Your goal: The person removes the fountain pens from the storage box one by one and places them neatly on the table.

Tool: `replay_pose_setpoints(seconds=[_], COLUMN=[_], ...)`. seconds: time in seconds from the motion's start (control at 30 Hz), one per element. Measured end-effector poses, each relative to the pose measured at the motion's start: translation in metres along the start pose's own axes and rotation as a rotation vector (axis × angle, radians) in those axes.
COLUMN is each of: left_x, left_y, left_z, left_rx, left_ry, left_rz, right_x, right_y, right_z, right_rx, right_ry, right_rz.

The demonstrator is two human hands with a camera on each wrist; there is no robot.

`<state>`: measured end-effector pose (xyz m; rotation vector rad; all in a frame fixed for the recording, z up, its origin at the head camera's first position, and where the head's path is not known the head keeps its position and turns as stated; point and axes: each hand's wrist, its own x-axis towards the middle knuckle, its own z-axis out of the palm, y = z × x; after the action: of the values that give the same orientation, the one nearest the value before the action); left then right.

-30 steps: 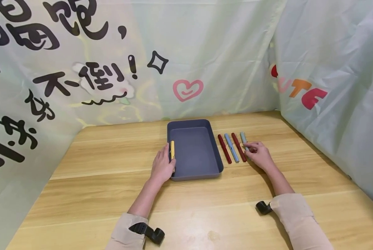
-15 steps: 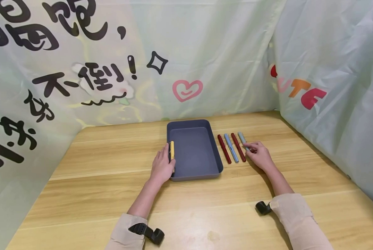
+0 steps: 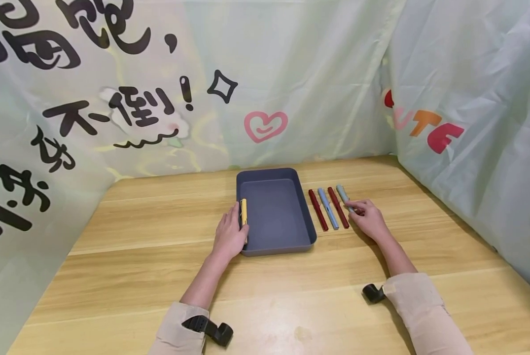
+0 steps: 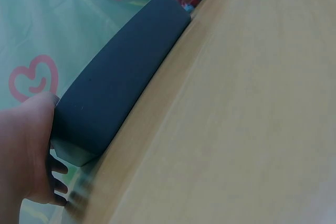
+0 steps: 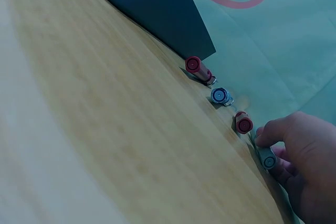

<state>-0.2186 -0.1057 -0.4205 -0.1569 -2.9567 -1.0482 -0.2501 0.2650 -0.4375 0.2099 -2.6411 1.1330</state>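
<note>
I'm reading this as early in the job: the tray [image 3: 275,212] at frame centre is sitting empty inside, nothing is lying on its floor yet. One yellow pen [image 3: 244,212] is sitting right at the tray's left wall, and I can't tell if it is resting on the rim or just outside it. My left hand [image 3: 229,236] is lying against that wall, fingers curling around the yellow pen and the tray edge; in the left wrist view the fingers are curling under the tray's corner.

Right of centre, four pens are lying in a row on the counter [image 3: 136,256], side by side and apart from the tray: red pen [image 3: 318,210], blue pen [image 3: 328,209], second red pen [image 3: 338,207], grey pen [image 3: 343,196]. My right hand [image 3: 368,219] is pinching the grey pen, the far-right one; it is lying on the counter, not lifted yet.

Count: one tray, five pens (one yellow, two red, one blue, one grey). Left, by my judgement: all four row pens, maybe the yellow too.
</note>
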Motion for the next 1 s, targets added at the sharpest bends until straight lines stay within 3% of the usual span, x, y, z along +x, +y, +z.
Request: replay_pose_setpoints(seconds=[0.6,1.0], left_x=[0.0004,0.0003], left_y=[0.0020,-0.0002], left_z=[-0.0018,0.0000], left_rx=[-0.003,0.005], left_ry=[0.001,0.001], left_rz=[-0.004,0.001], right_x=[0.0021,-0.0030], right_y=[-0.0037,-0.0065], right_z=[-0.0043,-0.0037], right_rx=[0.033,0.085], right_ry=[-0.001,0.019], right_rz=[0.008,0.066])
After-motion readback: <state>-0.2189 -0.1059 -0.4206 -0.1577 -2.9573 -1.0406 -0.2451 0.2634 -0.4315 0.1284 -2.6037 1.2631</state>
